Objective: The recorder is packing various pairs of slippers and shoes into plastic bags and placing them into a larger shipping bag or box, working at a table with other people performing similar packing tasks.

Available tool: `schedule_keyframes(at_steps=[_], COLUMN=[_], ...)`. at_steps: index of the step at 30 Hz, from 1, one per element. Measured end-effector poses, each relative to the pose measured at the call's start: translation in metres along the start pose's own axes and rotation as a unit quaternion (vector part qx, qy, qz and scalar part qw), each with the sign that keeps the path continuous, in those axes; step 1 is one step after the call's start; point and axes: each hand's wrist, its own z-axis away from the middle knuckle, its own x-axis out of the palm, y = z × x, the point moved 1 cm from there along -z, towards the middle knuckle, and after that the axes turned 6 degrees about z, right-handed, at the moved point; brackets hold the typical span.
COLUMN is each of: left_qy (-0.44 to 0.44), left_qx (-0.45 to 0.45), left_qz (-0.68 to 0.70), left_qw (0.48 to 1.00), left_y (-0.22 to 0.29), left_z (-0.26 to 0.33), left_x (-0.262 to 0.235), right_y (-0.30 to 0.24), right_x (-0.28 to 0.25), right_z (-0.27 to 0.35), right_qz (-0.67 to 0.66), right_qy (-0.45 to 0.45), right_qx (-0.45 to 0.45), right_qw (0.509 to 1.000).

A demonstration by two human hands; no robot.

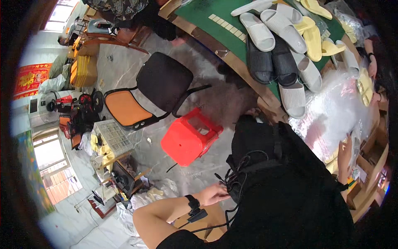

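Observation:
My left hand [213, 194], with a black band at its wrist, is at my waist beside a tangle of black cables [236, 182]. Its fingers are curled against the dark clothing, and what they hold, if anything, is hidden. On the right, my right hand [344, 155] has its fingers stretched out at the edge of a clear plastic bag [327, 112]. Several ribbed slippers lie near that bag: a white slipper [293, 99], a black slipper [260, 62] and a yellow slipper [311, 43] among them.
The slippers are heaped on a green-topped table [203, 11]. Another person's hand [372, 66] is at the far right. A red stool [182, 141] and a black chair with an orange seat [126, 107] stand on the floor. Open cardboard boxes [375, 155] line the right edge.

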Motion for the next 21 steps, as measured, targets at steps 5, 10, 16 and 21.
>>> schedule_keyframes(at_steps=[5, 10, 16, 21], left_qy=[0.009, -0.016, 0.021, 0.02], left_qx=[0.084, 0.067, -0.038, -0.06], left_qz=[-0.065, -0.102, -0.339, -0.8], left_qw=[0.994, 0.992, 0.94, 0.597], left_y=[-0.001, 0.022, 0.107, 0.244], left_z=[-0.012, -0.014, -0.017, -0.022], left_x=[-0.038, -0.048, -0.035, 0.033], right_y=[-0.026, -0.069, -0.084, -0.082], right_x=[0.003, 0.006, 0.026, 0.07], right_z=[0.004, 0.005, 0.002, -0.007], right_qz=[-0.054, -0.063, -0.013, 0.036], right_qy=[0.034, 0.061, 0.038, -0.076], right_qx=[-0.046, -0.062, -0.053, -0.009], right_qw=[0.997, 0.994, 0.998, 0.996])
